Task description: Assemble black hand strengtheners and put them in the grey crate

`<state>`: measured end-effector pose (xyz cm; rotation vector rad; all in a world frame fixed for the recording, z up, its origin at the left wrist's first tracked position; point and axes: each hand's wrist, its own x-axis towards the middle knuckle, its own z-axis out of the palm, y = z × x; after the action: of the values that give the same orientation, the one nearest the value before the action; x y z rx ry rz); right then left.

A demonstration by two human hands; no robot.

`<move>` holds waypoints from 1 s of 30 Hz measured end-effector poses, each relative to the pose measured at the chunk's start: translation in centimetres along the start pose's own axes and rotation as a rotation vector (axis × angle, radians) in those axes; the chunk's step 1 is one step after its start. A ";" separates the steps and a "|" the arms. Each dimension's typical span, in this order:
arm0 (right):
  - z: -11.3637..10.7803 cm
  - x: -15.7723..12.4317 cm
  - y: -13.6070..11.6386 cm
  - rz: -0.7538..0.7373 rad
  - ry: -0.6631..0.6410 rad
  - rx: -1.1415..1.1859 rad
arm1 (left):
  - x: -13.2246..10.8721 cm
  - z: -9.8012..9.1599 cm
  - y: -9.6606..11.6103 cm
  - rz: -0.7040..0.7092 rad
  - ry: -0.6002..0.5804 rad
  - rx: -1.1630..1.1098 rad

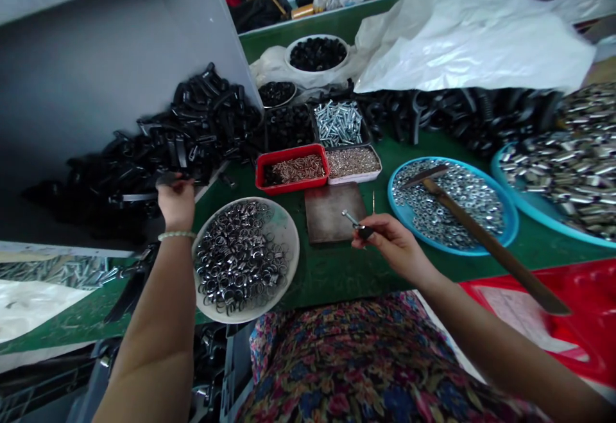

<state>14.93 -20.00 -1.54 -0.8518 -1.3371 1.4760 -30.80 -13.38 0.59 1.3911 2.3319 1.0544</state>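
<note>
My left hand (176, 203) reaches to the left and is closed on a black plastic part (168, 179) at the edge of a big heap of black parts (192, 128). A pale bead bracelet sits on that wrist. My right hand (392, 243) hovers over the green table, pinching a small silver bolt with a black piece on it (356, 223). Just beyond it lies a dark square metal plate (332, 212). Between my arms stands a white bowl (285, 224) full of shiny metal rings.
A red tray (291, 151) and a white tray (353, 161) hold small metal parts; behind them is a tray of bolts (339, 122). A blue dish (414, 221) of nuts has a long hammer (486, 237) across it. Another blue dish (500, 176) sits right. Someone stands at the back.
</note>
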 end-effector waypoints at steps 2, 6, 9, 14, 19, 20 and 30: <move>-0.1 -0.1 0.0 -0.006 0.003 0.003 | 0.3 0.2 0.9 0.013 0.114 0.023; -0.1 -0.2 0.1 0.007 0.009 -0.004 | -1.9 1.6 4.9 0.103 0.083 -0.039; 0.2 -0.2 0.0 0.009 -0.028 0.017 | -6.6 3.4 10.2 0.233 -0.223 -0.299; 0.6 -0.4 -0.8 0.038 -0.117 0.003 | -13.6 6.7 16.8 0.164 -1.135 -0.462; 0.5 -0.6 -1.2 0.093 -0.180 0.071 | -15.1 8.3 17.5 0.028 -1.236 -0.684; 0.6 -0.6 -1.0 0.115 -0.169 0.137 | -15.3 8.4 17.5 0.046 -1.215 -0.712; 0.9 -1.0 0.6 0.334 -0.047 0.654 | -16.6 9.0 16.6 0.567 -0.783 -0.374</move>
<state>14.30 -21.18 -2.05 -0.6207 -0.6717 2.0403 -6.23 -18.25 2.75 1.8904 1.1600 0.7850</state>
